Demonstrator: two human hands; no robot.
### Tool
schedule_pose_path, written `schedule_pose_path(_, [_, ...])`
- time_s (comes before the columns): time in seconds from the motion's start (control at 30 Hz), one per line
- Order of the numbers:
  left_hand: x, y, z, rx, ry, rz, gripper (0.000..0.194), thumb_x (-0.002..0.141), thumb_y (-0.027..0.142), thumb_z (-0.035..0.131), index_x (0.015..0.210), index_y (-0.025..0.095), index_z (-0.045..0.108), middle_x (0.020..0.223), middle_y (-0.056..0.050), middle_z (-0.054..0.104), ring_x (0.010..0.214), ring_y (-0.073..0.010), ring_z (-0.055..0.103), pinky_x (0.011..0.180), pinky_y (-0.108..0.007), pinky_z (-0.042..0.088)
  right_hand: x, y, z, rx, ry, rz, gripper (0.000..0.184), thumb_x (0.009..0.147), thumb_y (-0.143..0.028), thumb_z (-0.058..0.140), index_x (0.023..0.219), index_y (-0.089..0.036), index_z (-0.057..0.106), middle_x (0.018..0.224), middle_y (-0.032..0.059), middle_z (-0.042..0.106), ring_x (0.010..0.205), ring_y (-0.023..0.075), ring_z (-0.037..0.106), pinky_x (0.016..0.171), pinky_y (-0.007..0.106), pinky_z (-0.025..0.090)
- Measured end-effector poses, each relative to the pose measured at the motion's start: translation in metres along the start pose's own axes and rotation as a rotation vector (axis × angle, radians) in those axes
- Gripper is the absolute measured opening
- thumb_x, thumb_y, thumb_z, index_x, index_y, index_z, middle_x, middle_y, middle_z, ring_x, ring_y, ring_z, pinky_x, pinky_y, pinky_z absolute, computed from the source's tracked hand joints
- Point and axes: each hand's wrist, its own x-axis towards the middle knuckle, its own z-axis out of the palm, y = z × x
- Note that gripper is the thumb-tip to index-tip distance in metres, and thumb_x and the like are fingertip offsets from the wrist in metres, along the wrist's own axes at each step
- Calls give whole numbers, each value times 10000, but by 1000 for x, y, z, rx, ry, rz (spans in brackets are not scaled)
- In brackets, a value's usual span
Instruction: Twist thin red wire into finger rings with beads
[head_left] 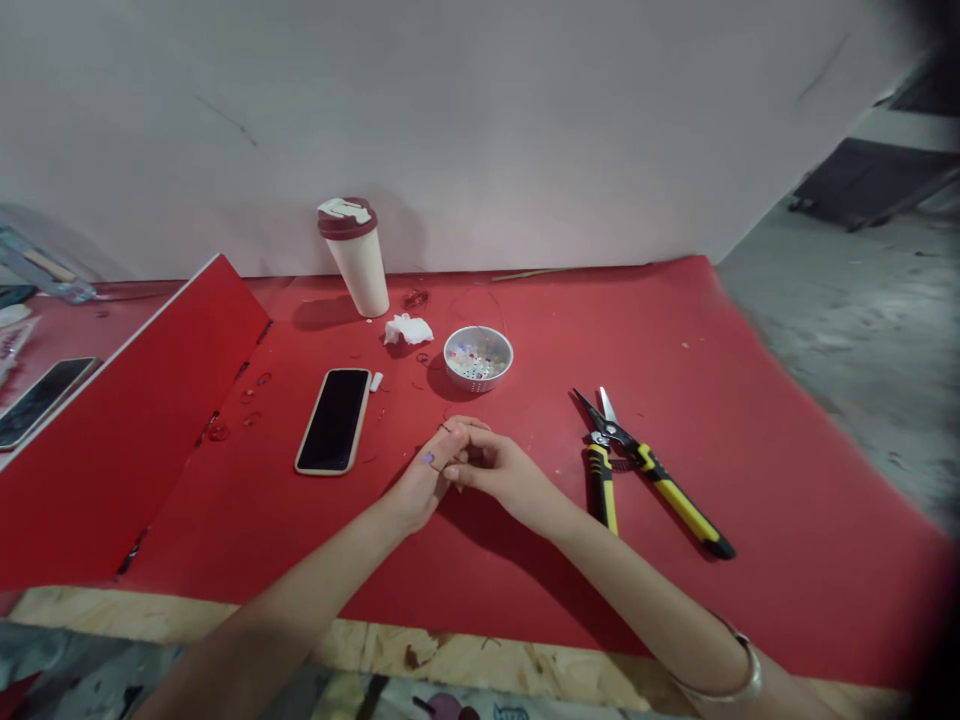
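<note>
My left hand (pixel 422 487) and my right hand (pixel 517 480) meet above the red tabletop (pixel 480 570). My left fingers are curled and partly covered by my right hand. A small purple bead on a thin wire loop (pixel 429 458) shows at the left hand's fingers, looking like a ring. My right hand is closed, its thumb and fingers pressed together against the left fingers. What lies in either grip is too small or hidden to make out. Just beyond the hands stands a small white perforated basket (pixel 478 380) with beads in it and a thin wire handle.
Open black-and-yellow shears (pixel 645 450) lie right of my hands. A phone (pixel 334 420), crumpled tissue (pixel 409 328) and white lidded cup (pixel 360 265) are on the left. Small wire coils (pixel 218 432) are scattered there. A red upright panel (pixel 142 430) borders the left side; a pale wall (pixel 480 140) rises behind.
</note>
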Motion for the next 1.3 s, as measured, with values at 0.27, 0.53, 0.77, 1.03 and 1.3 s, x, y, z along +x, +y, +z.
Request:
schedule_pose_path(0.27, [-2, 6, 9, 26, 95, 55, 358, 732, 518, 611, 802, 177, 527, 681, 30, 499, 650, -102, 498, 627, -225, 413, -7, -9, 3, -388, 109, -59, 116, 788, -213, 575, 902, -196, 564, 765, -12, 570, 727, 154, 531, 706, 299, 437])
schedule_pose_path(0.53, [-4, 6, 5, 203, 96, 37, 481, 723, 657, 530, 813, 189, 463, 637, 61, 407, 496, -56, 365, 468, -193, 298, -11, -7, 1, -900, 243, -574, 153, 860, -134, 505, 723, -202, 516, 731, 35, 605, 705, 169, 538, 672, 297, 437])
schedule_pose_path(0.77, [-2, 4, 3, 257, 65, 9, 496, 741, 678, 481, 738, 183, 443, 523, 80, 348, 409, -43, 300, 405, -180, 238, -10, 0, 2, -1032, 353, -819, 141, 875, -123, 519, 757, -195, 552, 763, 41, 647, 714, 160, 555, 707, 329, 430])
schedule_pose_path(1.03, [-2, 7, 5, 165, 60, -7, 453, 724, 594, 582, 665, 176, 418, 532, 82, 314, 413, -32, 257, 390, -168, 204, -14, 2, 8, -1041, 520, -749, 185, 849, -138, 544, 699, -210, 625, 868, 73, 613, 804, 186, 541, 687, 339, 454])
schedule_pose_path(1.3, [-1, 9, 8, 145, 175, 105, 445, 665, 461, 712, 654, 182, 366, 550, 87, 338, 459, -30, 288, 449, -159, 234, -16, 9, 12, -1070, 542, -678, 215, 852, -130, 522, 699, -207, 652, 843, 69, 606, 718, 147, 575, 627, 270, 473])
